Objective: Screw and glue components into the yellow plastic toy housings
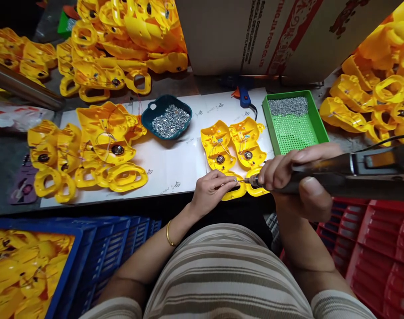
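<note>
My right hand is wrapped round a black electric screwdriver, held level with its bit pointing left. The bit ends at the fingertips of my left hand, which are pinched together; whatever tiny thing sits between them cannot be made out. Below my hands and just beyond them lies a pair of yellow plastic shell halves, a left half and a right half, hollow side up. Each has a round speaker-like part and thin wires inside. Their ring-shaped handles lie at the table's front edge, partly hidden by my hands.
A dark teal bowl and a green basket hold small metal screws. Behind stand a blue glue gun and a cardboard box. Yellow shells pile up left, rear and right. Blue crates and red crates flank me.
</note>
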The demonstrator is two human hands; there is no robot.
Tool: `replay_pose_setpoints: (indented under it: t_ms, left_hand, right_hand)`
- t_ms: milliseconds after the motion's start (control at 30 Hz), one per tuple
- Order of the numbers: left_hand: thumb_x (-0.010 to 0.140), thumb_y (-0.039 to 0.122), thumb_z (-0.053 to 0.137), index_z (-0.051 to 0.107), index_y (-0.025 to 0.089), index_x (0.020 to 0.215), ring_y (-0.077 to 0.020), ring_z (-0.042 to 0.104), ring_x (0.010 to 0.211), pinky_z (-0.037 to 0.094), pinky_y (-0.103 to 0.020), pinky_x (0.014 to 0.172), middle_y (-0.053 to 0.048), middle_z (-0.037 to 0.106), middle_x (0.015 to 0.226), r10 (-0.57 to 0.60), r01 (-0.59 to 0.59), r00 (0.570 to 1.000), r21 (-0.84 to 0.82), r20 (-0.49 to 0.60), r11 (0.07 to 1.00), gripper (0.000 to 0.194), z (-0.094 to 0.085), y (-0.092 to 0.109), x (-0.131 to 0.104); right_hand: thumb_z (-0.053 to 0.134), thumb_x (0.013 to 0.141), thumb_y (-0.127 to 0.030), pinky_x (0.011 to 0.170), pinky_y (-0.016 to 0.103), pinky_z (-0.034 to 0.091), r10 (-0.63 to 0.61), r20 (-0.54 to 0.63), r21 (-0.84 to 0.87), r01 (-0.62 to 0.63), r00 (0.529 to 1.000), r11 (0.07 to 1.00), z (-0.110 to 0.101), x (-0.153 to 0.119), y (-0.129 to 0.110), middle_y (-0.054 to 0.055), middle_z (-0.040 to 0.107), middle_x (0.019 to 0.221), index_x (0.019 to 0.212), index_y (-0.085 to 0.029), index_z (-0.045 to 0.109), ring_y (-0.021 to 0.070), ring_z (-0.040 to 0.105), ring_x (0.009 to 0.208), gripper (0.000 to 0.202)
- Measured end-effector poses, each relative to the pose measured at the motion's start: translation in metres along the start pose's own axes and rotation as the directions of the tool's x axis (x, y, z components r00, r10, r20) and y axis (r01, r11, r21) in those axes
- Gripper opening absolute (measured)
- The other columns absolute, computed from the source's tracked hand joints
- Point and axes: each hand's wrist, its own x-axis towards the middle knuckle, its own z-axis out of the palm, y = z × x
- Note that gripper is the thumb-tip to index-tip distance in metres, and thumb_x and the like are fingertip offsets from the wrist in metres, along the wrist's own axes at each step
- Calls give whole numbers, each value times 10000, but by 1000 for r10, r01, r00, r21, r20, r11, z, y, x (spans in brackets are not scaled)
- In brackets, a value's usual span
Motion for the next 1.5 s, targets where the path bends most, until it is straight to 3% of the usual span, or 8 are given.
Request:
replay_pose_setpoints:
  t_ms: [567, 800, 1067, 1233, 1367, 1500]
  left_hand:
    - [812, 175, 714, 759, 172, 905, -86, 637, 658, 531, -173, 599, -30, 695, 755, -27, 28, 999, -28, 18, 999, 103, 4, 1, -2]
    - [808, 221, 725, 756, 156, 898, -81, 614, 630, 506, -174, 581, -26, 668, 723, -22, 23, 999, -16, 43, 1000, 115, 5, -1, -5]
    - [839, 226, 691, 746, 158, 864, -87, 616, 627, 503, -181, 574, -32, 679, 724, 19, -21, 999, 33, 48, 999, 91, 5, 1, -4]
    - [852, 212, 673, 749, 157, 880, -98, 628, 656, 512, -190, 603, -41, 689, 734, 30, -31, 996, 16, 81, 999, 98, 6, 1, -3]
    - [826, 227, 705, 752, 143, 878, -88, 614, 621, 489, -180, 572, -40, 694, 730, -26, 29, 994, -24, 104, 999, 109, 7, 2, -3]
    - [823, 289, 712, 726, 138, 978, -81, 555, 548, 457, -195, 537, -18, 672, 688, -32, 29, 998, 69, 46, 997, 216, 9, 5, 0]
  right_hand:
    - [610, 823, -342, 370, 265, 400, 30, -9, -23, -30, 1000, 999, 0, -4, 10, -70, 418, 520, 914, -272, 569, 105, 410, 378, 122]
    - [626, 826, -394, 391, 290, 414, 59, 86, -44, -55, 995, 997, -13, -4, 15, -77, 447, 495, 948, -308, 586, 120, 428, 362, 154]
    - [670, 788, -435, 405, 298, 426, 150, -6, -41, -151, 989, 988, -5, -7, 7, -87, 459, 485, 875, -298, 567, 117, 424, 355, 192]
    - [655, 790, -367, 356, 278, 379, 125, 8, -23, -124, 992, 992, -6, -5, 6, -69, 455, 490, 897, -279, 603, 118, 417, 352, 148]
    - [640, 794, -400, 356, 275, 375, 116, 3, -55, -115, 993, 992, -10, -3, 5, -72, 439, 478, 921, -289, 613, 111, 399, 343, 172]
    - [633, 785, -331, 359, 295, 403, 75, 19, -52, -74, 997, 996, -17, 6, -1, -49, 476, 505, 934, -256, 646, 128, 446, 375, 167]
